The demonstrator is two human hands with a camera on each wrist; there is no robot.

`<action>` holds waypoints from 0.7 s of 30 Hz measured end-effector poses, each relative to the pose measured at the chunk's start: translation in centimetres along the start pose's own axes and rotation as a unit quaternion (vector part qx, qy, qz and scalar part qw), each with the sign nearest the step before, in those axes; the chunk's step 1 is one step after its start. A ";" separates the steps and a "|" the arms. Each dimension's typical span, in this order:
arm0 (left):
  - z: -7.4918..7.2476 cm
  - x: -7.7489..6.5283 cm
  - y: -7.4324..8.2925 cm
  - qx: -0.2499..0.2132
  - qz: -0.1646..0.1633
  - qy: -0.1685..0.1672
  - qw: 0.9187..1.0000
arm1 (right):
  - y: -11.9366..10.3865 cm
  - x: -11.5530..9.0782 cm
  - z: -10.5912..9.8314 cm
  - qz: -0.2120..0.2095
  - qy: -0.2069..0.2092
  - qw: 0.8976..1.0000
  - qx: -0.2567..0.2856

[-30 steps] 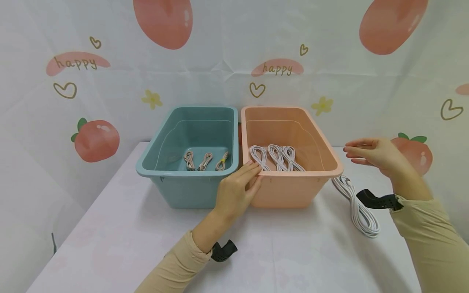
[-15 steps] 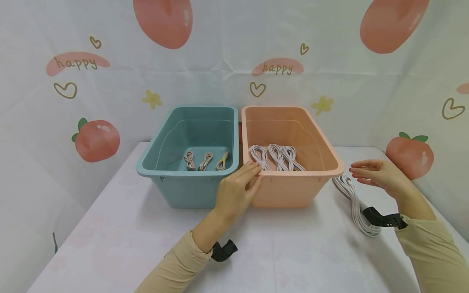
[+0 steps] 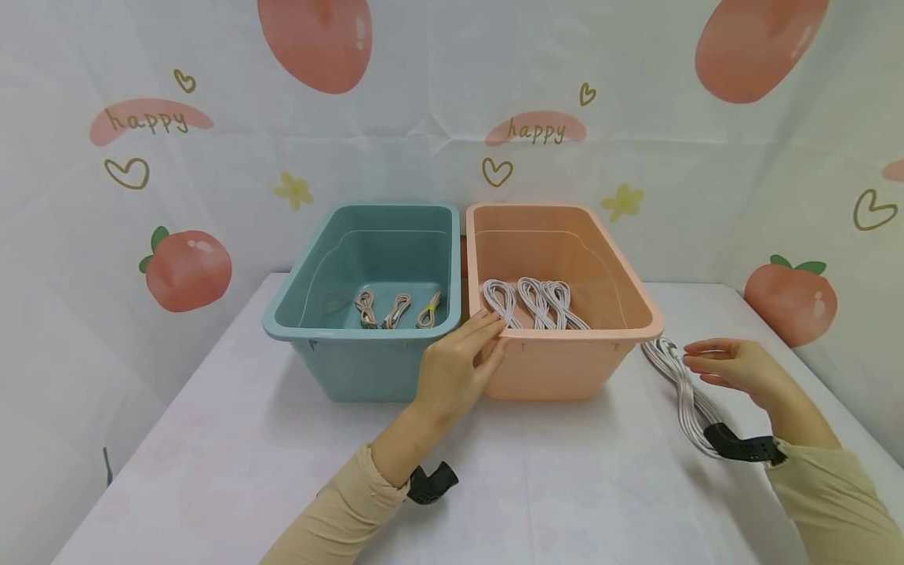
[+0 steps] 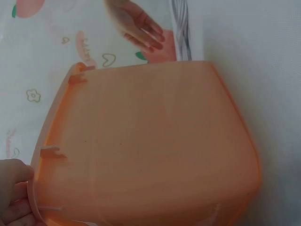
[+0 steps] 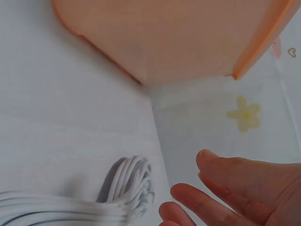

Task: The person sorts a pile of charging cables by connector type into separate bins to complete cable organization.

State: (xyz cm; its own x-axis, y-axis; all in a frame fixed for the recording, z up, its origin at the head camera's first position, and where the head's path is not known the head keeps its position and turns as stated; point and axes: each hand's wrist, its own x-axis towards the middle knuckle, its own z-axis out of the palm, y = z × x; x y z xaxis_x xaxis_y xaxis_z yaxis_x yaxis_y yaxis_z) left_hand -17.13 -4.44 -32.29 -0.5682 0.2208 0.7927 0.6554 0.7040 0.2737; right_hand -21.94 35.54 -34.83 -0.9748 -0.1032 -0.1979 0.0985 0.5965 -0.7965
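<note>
My left hand [image 3: 455, 373] holds the front rim of the orange bin [image 3: 544, 369] at its left corner, fingertips over the edge and thumb on the outer side. In the left wrist view, its fingers [image 4: 16, 207] meet that rim. To the right of the bin, a long bundled white cable [image 3: 685, 392] lies on the table. My right hand [image 3: 741, 369] hovers beside its upper part, fingers loosely extended and nothing between them. The right wrist view shows the looped end of the cable [image 5: 129, 179] just apart from the fingertips. The wrist mount hides part of its lower end.
Several coiled white cables [image 3: 533, 302] lie in the orange bin. Beside it stands a blue bin [image 3: 360, 369] with three small tied cables [image 3: 397, 310] inside. A printed cloth backdrop [image 3: 417, 157] hangs behind the white table [image 3: 494, 486].
My right hand has come down, shifting slightly right, towards the white cable bundle on the table. My left hand stays on the bin rim.
</note>
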 end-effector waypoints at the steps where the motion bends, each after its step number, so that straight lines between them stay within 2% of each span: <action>1: 0.0 0.0 0.0 -0.001 0.000 0.000 1.000 | 0.2 0.0 0.1 0.005 0.001 1.000 -0.007; 12: 0.0 0.0 0.0 0.000 -0.002 0.000 1.000 | 1.5 -0.4 0.4 0.040 0.003 0.996 -0.076; 21: 0.1 -0.1 0.0 -0.001 -0.006 -0.003 1.000 | 1.8 -0.7 0.5 0.056 -0.002 0.995 -0.084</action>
State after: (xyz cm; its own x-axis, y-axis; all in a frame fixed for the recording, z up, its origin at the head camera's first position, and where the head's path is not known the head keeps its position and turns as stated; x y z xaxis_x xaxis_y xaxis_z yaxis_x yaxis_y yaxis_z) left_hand -17.13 -4.41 -32.36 -0.5792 0.2164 0.7860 0.6497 0.7048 0.2848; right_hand -21.02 36.31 -36.41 -0.9585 -0.0317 -0.2834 0.1718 0.7289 -0.6627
